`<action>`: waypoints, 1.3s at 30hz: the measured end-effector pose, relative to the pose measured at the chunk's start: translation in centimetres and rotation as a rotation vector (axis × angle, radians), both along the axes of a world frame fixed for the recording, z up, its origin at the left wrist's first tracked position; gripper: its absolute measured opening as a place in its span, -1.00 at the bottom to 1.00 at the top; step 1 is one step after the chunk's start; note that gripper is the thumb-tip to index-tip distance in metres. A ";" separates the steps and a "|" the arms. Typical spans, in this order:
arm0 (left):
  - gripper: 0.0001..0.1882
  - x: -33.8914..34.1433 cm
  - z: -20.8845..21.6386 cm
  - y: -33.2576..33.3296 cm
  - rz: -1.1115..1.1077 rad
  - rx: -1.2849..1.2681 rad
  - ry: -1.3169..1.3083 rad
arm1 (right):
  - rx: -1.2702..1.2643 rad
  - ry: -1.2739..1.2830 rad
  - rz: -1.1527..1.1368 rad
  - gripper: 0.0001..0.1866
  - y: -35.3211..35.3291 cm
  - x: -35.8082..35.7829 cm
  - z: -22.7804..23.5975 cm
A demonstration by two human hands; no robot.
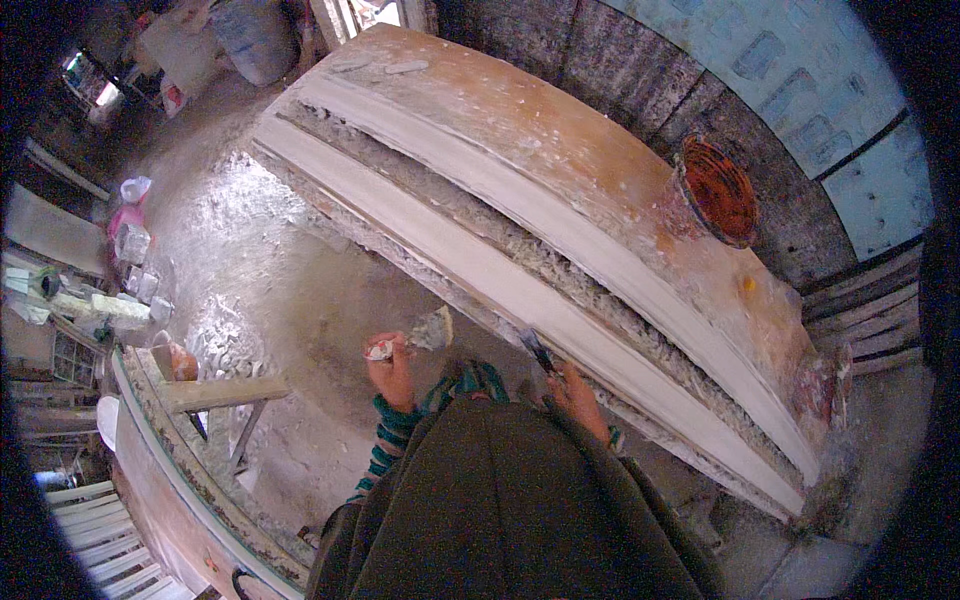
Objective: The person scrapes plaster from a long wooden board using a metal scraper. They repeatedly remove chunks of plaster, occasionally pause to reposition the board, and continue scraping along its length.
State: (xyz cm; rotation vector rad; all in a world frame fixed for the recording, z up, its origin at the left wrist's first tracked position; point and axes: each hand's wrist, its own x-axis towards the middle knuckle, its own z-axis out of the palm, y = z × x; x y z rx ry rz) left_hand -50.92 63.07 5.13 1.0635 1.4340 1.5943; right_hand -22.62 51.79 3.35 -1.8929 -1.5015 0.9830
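**No readable text in view**

No words, labels, brands, numbers or signs can be read anywhere in this head view. The scraper (432,331) in the person's left hand (390,376) shows red and white patches at its handle end (too small and blurred to tell whether they are print). On the blue wall panel (800,95) at the upper right are dull rounded shapes, none legible as letters or numbers. The blue-grey container (256,42) at the upper left is too blurred to read.

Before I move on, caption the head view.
Left hand holding a scraper, right hand a dark tool, beside a table bearing long white strips.
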 end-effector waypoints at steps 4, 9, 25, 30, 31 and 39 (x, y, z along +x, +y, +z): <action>-0.85 -1.1 -0.1 0.2 0.004 -0.054 -0.059 | -0.151 0.063 0.017 -0.61 6.7 -4.9 3.2; -0.82 -2.4 -0.3 0.6 0.027 -0.070 -0.097 | 0.054 -0.080 0.080 -0.60 9.8 -7.1 -0.3; -0.76 -5.2 -1.9 3.8 -0.121 -0.064 -0.066 | -0.274 -0.065 -0.159 -0.72 -6.9 6.9 6.1; -0.79 -3.8 -0.5 4.8 -0.157 -0.122 -0.068 | -0.184 -0.154 -0.180 -0.78 -6.6 7.4 5.2; -0.79 -3.6 -0.2 4.9 -0.154 -0.127 -0.064 | -0.190 -0.142 -0.175 -0.78 -6.4 7.6 4.7; -0.79 -3.7 -1.4 3.5 -0.209 -0.132 -0.034 | 0.074 -0.321 0.025 -0.70 -2.3 4.7 2.6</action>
